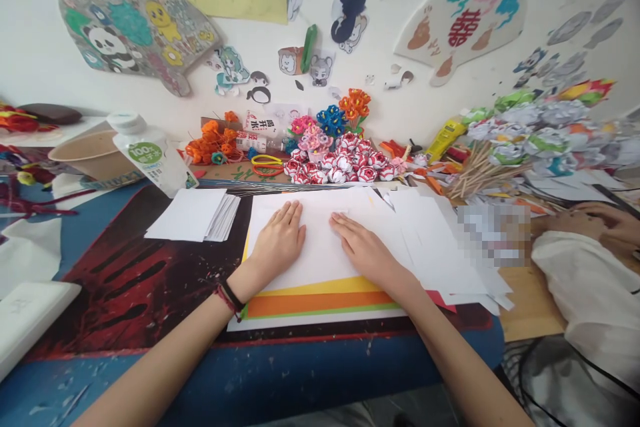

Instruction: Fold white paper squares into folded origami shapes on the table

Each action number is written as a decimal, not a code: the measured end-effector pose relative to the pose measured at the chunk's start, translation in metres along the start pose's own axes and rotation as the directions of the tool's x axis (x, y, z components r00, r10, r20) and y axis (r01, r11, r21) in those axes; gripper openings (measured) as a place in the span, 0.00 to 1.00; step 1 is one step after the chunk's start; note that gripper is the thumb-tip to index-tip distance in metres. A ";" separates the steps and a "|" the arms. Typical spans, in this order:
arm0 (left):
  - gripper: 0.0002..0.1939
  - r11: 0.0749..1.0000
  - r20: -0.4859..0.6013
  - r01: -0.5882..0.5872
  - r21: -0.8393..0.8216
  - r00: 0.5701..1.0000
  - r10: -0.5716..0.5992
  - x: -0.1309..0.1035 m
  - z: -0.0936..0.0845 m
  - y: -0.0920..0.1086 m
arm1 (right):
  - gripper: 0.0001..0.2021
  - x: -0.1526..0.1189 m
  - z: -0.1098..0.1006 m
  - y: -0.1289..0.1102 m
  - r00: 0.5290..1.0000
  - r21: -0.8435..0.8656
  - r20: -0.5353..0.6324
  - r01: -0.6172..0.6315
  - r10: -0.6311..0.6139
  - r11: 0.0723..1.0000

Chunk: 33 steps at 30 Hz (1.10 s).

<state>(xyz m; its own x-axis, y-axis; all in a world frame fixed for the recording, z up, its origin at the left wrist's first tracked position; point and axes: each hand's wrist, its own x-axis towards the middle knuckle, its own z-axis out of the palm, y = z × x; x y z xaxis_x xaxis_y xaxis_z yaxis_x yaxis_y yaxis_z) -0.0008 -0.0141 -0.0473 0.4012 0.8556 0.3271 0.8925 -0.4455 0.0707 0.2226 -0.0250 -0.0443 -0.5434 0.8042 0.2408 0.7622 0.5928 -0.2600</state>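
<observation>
My left hand (279,239) lies flat on a white sheet (310,267), its fingers stretched out toward the wall. On the same sheet, to the right, my right hand (363,247) rests with its fingers extended and lying side by side. Neither hand holds anything. Beneath the white sheet, the edges of yellow, orange (320,303) and green paper show at the front. More white sheets (430,240) lie loosely to the right. A stack of small white papers (193,215) sits left of my left hand on the dark red and black mat (130,280).
Paper and pipe-cleaner flowers (345,160) line the wall side, with stick-stemmed flowers (520,133) at the right. A white bottle (150,155) and a brown bowl (90,152) stand back left. A person's white sleeve (590,280) is at the right.
</observation>
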 end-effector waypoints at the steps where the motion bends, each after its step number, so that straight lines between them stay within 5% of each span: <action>1: 0.26 1.000 -0.003 0.001 -0.004 1.000 -0.001 0.000 0.001 0.000 | 0.23 0.003 -0.001 -0.002 1.000 -0.035 0.002 -0.008 0.008 0.999; 9: 0.26 1.000 0.002 0.014 -0.023 1.000 -0.014 -0.001 0.003 -0.001 | 0.26 0.043 -0.006 -0.055 0.972 -0.448 0.122 -0.127 0.202 0.885; 15: 0.26 0.999 0.018 0.013 -0.031 1.000 -0.013 -0.001 0.006 -0.002 | 0.27 0.060 0.003 -0.082 0.927 -0.534 0.123 -0.240 0.356 0.810; 26: 0.26 0.999 0.031 0.033 -0.032 0.999 -0.032 -0.001 0.004 -0.002 | 0.24 0.054 0.011 -0.078 0.922 -0.514 -0.016 -0.338 0.386 0.788; 33: 0.26 0.999 0.015 0.029 -0.037 0.999 -0.028 -0.002 0.006 -0.002 | 0.24 0.028 -0.006 -0.044 0.892 -0.541 -0.061 -0.407 0.448 0.736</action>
<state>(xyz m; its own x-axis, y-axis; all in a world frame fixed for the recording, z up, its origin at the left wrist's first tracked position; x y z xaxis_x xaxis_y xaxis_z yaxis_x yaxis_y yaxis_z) -0.0024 -0.0133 -0.0533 0.3791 0.8717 0.3104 0.8953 -0.4303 0.1150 0.1763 -0.0287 -0.0203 -0.1216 0.9803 0.1554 0.9724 0.0863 0.2169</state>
